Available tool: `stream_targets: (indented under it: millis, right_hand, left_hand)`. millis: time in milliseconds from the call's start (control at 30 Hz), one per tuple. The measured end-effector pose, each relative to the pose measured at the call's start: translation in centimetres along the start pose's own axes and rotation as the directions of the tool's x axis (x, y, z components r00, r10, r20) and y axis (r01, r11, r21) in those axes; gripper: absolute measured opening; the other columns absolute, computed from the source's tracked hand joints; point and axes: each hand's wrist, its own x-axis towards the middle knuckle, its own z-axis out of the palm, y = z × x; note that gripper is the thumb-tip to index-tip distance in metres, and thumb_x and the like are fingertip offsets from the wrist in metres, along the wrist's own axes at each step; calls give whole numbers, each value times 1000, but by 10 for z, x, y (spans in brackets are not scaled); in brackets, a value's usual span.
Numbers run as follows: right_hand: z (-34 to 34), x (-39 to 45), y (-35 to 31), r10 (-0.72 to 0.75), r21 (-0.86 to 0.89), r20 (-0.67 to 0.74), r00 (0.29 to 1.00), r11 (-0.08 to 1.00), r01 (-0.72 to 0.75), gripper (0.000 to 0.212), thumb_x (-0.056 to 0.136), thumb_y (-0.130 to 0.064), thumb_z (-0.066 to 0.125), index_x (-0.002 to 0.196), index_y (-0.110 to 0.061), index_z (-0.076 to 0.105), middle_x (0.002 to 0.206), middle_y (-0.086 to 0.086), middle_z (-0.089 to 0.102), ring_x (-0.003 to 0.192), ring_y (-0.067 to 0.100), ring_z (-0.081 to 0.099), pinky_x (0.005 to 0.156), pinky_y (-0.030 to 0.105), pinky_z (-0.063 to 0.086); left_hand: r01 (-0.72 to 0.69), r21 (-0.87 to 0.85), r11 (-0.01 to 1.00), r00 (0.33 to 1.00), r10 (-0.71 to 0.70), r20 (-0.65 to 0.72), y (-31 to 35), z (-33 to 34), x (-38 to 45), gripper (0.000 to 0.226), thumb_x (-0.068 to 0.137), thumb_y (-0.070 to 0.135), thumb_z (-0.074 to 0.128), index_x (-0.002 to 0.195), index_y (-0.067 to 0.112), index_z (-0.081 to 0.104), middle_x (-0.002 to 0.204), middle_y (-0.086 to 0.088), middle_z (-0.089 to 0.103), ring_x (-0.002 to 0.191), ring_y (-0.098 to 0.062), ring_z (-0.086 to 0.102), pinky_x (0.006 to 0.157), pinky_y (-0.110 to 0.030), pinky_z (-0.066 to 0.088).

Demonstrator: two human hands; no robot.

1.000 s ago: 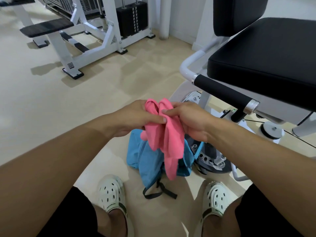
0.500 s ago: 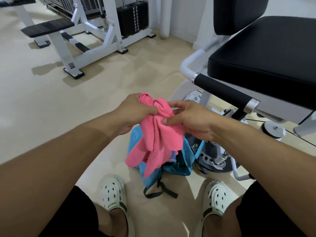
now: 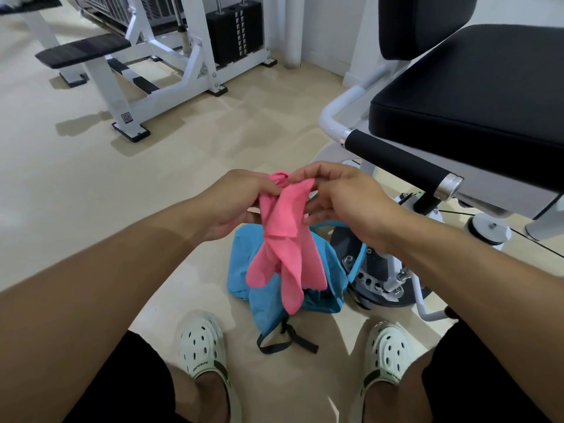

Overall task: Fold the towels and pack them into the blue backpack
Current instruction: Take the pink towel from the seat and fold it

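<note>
Pink towel (image 3: pixel 283 239) bunched and unfolded, hanging at frame centre; pinched at its top by left hand (image 3: pixel 235 203) from 9 o'clock and by right hand (image 3: pixel 345 206) from 3 o'clock, thumb and forefinger of each closed on the cloth, other right fingers loosely spread; loose ends dangling toward 6 o'clock over blue backpack (image 3: pixel 323 279); backpack slumped on beige floor (image 3: pixel 91 193), black strap (image 3: pixel 283 340) trailing at 6 o'clock; flanked by white clogs (image 3: pixel 203 343) at 7 and 5 o'clock; black padded seat (image 3: pixel 476 96) at 2 o'clock; white weight machine (image 3: pixel 171 62) with black weight stack (image 3: pixel 235 35) at 11 o'clock.
</note>
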Motion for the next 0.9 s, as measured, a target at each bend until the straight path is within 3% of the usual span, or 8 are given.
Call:
stream_targets:
  millis: [133,233,333,433,533,633,767,900]
  right_hand:
    - [-10,-2,5,-140,-309,-2,990,942,133,41,81,16,61,102,-18,68,92,-5,77,78,5,69,74,23,57]
    - [-16,0,8,-269,-617,-64,961,768,174,23,82,-9,73,96,-27,70,87,-9,76,81,4,71,77,31,60]
    - [-18,0,8,-334,-789,-124,934,604,112,6,81,-26,69,82,-32,69,71,-15,68,73,5,66,72,37,58]
    - [-21,2,8,-301,-802,-90,949,588,111,3,83,-30,69,80,-30,71,74,-14,66,76,8,64,74,38,57]
    - [-22,3,10,-299,-807,-7,954,565,171,4,86,-28,72,85,-26,69,98,-8,64,94,11,61,82,36,51]
    - [-22,1,9,-231,-741,48,972,644,190,15,89,-26,73,84,-20,60,119,-8,70,100,5,62,83,29,51]
    - [-24,2,8,-207,-731,121,971,643,229,15,87,-17,72,86,-20,57,82,-4,72,77,11,66,73,39,56]
    - [-25,3,10,-172,-693,143,975,685,223,24,91,-21,68,109,-28,53,75,-1,70,62,4,58,60,23,46]
  left_hand:
    - [-4,30,1000,994,1,110,0,3,-5,27,94,-3,54,114,-4,72,101,-15,70,90,-22,65,81,-38,62]
    - [-48,32,998,987,42,154,0,6,-8,24,95,-3,61,114,3,74,108,-16,76,90,-20,72,77,-30,61]
    - [-63,29,998,991,59,123,1,7,-7,21,90,5,71,110,3,76,98,-15,76,83,-18,71,76,-29,61]
    - [-63,51,997,992,56,117,0,8,-7,22,89,10,73,108,0,75,93,-15,73,80,-18,68,78,-31,62]
    - [-75,112,991,988,59,144,0,7,-8,24,88,18,76,105,1,76,97,-19,73,86,-23,67,82,-34,62]
    - [-125,221,967,982,90,163,3,4,-8,25,81,28,80,98,9,80,103,-16,76,91,-17,69,90,-35,59]
    - [-200,304,932,971,146,192,4,-1,-8,11,89,16,74,96,9,79,92,-1,77,87,-5,69,88,-20,48]
    - [-231,308,923,948,143,283,7,-2,-11,17,97,4,62,103,9,76,91,0,78,81,-5,67,79,-18,53]
